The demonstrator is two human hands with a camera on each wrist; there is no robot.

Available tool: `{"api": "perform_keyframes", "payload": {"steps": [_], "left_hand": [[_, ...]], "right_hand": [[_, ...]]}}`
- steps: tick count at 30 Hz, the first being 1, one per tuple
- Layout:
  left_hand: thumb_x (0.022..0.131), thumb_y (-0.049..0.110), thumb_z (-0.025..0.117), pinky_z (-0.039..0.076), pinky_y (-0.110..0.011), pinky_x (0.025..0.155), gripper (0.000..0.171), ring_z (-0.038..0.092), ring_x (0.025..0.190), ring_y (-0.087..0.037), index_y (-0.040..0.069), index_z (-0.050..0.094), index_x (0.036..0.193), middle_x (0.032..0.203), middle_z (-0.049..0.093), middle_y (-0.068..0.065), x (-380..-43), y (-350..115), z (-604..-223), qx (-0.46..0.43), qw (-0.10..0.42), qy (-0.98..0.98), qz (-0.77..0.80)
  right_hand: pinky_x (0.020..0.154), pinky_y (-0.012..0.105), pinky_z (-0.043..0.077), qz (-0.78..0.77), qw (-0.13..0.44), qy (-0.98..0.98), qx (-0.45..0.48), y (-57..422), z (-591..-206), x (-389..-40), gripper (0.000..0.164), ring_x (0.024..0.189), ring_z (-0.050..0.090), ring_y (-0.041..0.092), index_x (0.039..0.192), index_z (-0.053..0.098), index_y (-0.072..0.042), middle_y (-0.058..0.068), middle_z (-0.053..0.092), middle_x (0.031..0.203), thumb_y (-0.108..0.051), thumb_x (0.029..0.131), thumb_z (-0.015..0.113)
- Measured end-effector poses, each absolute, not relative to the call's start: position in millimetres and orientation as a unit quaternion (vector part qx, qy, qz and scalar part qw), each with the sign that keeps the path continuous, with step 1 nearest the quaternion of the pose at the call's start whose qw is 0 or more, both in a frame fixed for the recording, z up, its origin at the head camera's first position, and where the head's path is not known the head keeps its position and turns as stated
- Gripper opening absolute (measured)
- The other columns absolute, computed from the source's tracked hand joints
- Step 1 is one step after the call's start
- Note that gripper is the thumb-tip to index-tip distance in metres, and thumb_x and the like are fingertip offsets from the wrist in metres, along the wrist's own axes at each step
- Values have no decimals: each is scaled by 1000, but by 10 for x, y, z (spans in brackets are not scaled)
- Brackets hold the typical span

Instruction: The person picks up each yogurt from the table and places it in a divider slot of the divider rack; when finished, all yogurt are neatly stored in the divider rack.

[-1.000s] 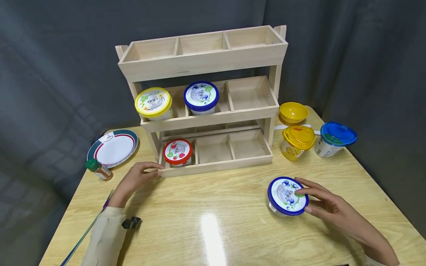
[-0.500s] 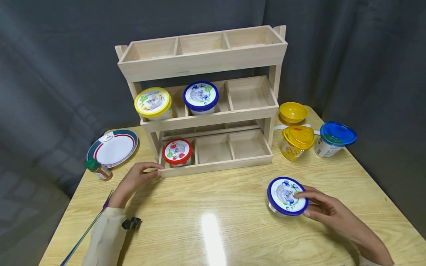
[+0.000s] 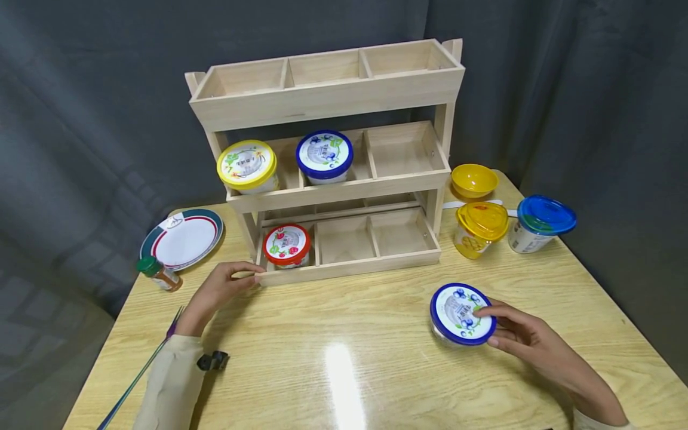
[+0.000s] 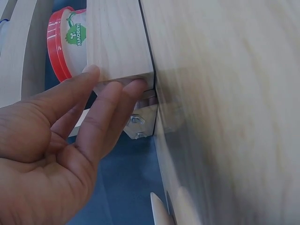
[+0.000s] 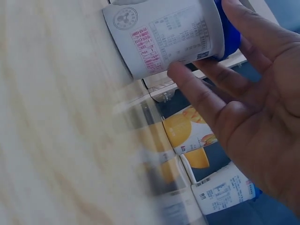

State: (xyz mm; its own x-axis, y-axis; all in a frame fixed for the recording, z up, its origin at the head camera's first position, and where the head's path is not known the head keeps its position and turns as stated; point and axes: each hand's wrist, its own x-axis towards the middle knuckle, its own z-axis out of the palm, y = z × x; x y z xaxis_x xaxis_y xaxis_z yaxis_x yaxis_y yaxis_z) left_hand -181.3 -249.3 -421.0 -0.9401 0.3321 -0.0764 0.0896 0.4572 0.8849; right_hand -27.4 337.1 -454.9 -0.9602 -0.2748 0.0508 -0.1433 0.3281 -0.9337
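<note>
My right hand (image 3: 529, 334) holds a white tub (image 5: 159, 37) with a blue blueberry-print lid (image 3: 454, 313), fingers and thumb around its right side and one finger on the lid. Whether its base touches the table is unclear. My left hand (image 3: 223, 289) grips the front left corner of the wooden shelf rack (image 3: 349, 270) at the bottom tier. Beside those fingers sits a red-lidded tub (image 3: 287, 246) in the bottom left compartment. On the middle tier are a yellow-lidded tub (image 3: 247, 166) at left and another blue-lidded tub (image 3: 325, 156) in the centre.
To the right stand a yellow-lidded cup (image 3: 480, 230) and a blue-lidded cup (image 3: 540, 224), with a yellow bowl (image 3: 475, 181) and white cutlery (image 3: 454, 205) behind. A plate (image 3: 185, 239) and a green-capped spice jar (image 3: 161, 275) lie left. A purple-blue fork (image 3: 137, 379) lies by my left sleeve.
The fingers of my right hand have closed in on the blue-lidded tub, which has shifted very slightly left and away from me. My left hand stays at the rack corner.
</note>
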Motion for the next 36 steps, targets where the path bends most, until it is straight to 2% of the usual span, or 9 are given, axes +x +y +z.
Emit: {"api": "perform_keyframes", "payload": {"steps": [7, 15, 25, 36], "left_hand": [[107, 2, 66, 59, -25, 83, 26, 69, 98, -7, -12, 72, 128, 139, 64, -33, -1821, -2499, -4225, 127, 116, 844, 508], [107, 5, 68, 56, -22, 83, 26, 64, 103, -7, -10, 73, 128, 138, 67, -29, -1804, -2496, -4227, 117, 113, 850, 501], [107, 4, 68, 56, -24, 80, 25, 63, 99, -8, -10, 73, 128, 140, 65, -29, -1812, -2491, -4212, 115, 115, 852, 497], [108, 6, 68, 55, -23, 83, 26, 63, 102, -10, -9, 73, 128, 137, 67, -28, -1809, -2503, -4229, 120, 111, 849, 502]], "right_hand": [[95, 15, 54, -560, 40, 819, -117, 3354, -4500, -304, 37, 131, 43, -20, 140, 67, -2, -34, 46, 149, 6, 103, 68], [96, 13, 53, -550, 9, 823, -142, 3328, -4323, -358, 41, 135, 39, -19, 139, 67, -3, -31, 47, 153, 11, 101, 69], [102, 12, 49, -563, -44, 805, -180, 3237, -3972, -432, 48, 144, 42, -4, 139, 67, 1, -11, 53, 160, 22, 95, 67], [103, 15, 50, -607, -76, 765, -201, 3193, -3643, -583, 52, 148, 42, 6, 138, 65, 6, 0, 46, 167, 29, 92, 65]]}}
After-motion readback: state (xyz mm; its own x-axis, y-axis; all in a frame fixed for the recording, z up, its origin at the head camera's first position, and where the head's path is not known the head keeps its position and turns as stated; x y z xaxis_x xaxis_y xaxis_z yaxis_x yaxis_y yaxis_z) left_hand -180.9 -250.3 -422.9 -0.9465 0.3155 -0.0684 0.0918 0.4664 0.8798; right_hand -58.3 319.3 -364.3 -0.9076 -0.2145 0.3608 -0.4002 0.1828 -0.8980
